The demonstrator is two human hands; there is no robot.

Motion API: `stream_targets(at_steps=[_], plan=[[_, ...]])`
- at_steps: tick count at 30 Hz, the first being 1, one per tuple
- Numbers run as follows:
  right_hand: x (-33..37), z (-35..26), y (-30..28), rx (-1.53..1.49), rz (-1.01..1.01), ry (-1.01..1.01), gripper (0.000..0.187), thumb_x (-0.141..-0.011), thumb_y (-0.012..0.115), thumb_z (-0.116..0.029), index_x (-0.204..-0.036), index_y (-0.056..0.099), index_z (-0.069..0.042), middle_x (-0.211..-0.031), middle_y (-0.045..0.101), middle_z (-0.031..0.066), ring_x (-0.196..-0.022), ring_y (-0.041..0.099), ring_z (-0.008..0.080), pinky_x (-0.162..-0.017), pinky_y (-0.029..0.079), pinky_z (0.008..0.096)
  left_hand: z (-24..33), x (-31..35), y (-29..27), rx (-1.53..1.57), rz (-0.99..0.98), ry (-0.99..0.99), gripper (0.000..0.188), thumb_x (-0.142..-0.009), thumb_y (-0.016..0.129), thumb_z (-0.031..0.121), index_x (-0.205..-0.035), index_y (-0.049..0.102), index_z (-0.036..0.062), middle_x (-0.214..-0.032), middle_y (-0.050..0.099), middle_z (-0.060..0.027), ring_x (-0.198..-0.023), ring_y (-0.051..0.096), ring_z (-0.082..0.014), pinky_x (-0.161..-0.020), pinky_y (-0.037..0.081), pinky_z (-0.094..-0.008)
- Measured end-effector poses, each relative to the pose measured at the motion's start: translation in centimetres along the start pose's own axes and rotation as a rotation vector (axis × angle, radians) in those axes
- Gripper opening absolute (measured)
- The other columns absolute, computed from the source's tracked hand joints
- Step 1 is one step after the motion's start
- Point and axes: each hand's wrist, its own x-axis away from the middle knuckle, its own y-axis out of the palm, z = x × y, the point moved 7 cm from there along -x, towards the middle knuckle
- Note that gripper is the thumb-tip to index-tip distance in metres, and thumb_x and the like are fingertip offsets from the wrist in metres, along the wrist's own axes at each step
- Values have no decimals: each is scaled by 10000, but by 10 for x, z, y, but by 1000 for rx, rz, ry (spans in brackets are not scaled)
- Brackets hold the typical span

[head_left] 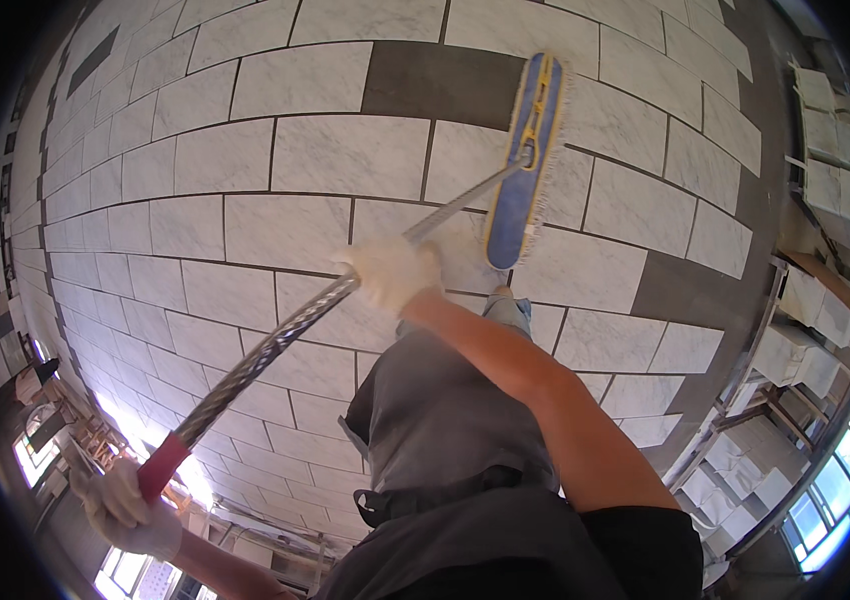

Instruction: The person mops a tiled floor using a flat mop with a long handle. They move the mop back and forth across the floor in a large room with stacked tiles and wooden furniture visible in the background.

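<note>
A dust mop with a long metal pole (275, 350) slants across the view from lower left to upper right. My left hand (135, 512), in a white glove, is closed around the red grip (161, 467) at the pole's near end. Farther along, my right hand (392, 276), gloved too and a little blurred, wraps the pole's middle. The flat blue mop head (517, 205) with yellow edging and a pale fringe lies on pale marbled tiles (345, 155), just beyond my feet.
Dark grey gaps (440, 85) break the tile rows at the top and right. Shelving with stacked pale tiles (795, 355) runs along the right, near a window (835, 490). A wooden rack (125, 400) and cluttered items stand at lower left.
</note>
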Motion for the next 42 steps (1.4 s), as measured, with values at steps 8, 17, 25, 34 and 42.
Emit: stream_targets(at_steps=[8, 17, 25, 34, 42], plan=[[-40, -124, 34, 81, -67, -141, 82, -725, 690, -170, -795, 716, -207, -712, 684, 111, -744, 693, 336, -643, 504, 482, 106, -37, -100, -456, -139, 675, 246, -1040, 442, 102, -1118, 581, -84, -693, 506, -6, -642, 513, -84, -954, 438, -246], [191, -9, 30, -11, 272, 177, 113, -769, 640, -143, -860, 702, -173, -787, 686, 138, -819, 676, 375, -691, 511, 495, 28, 93, 5, 229, -494, 120, 364, -1021, 510, 137, -1304, 571, -83, -584, 403, 23, -503, 427, -95, -613, 474, -262], [542, 164, 59, 283, 437, 841, 277, -844, 745, -164, -1120, 724, -166, -989, 712, 118, -948, 669, 347, -851, 531, 442, -93, 376, 77, 234, -1310, -293, 232, -1035, 455, 57, -1085, 618, -101, -748, 695, -153, -517, 553, -142, -506, 458, -290], [635, 137, 94, 228, 689, 1109, 347, -863, 742, -144, -1209, 711, -127, -1145, 715, 117, -1120, 656, 311, -971, 511, 431, -138, 473, 71, 171, -1282, -1213, 192, -967, 579, 75, -1093, 697, -9, -725, 644, -88, -499, 533, -123, -490, 430, -274], [415, 71, 153, 359, 798, 761, 231, -882, 721, -172, -1110, 752, -152, -1013, 730, 118, -992, 674, 334, -894, 527, 424, -158, 209, 39, 388, -1183, -982, 197, -939, 523, 3, -1058, 665, -62, -635, 625, -89, -533, 580, -148, -565, 490, -288]])
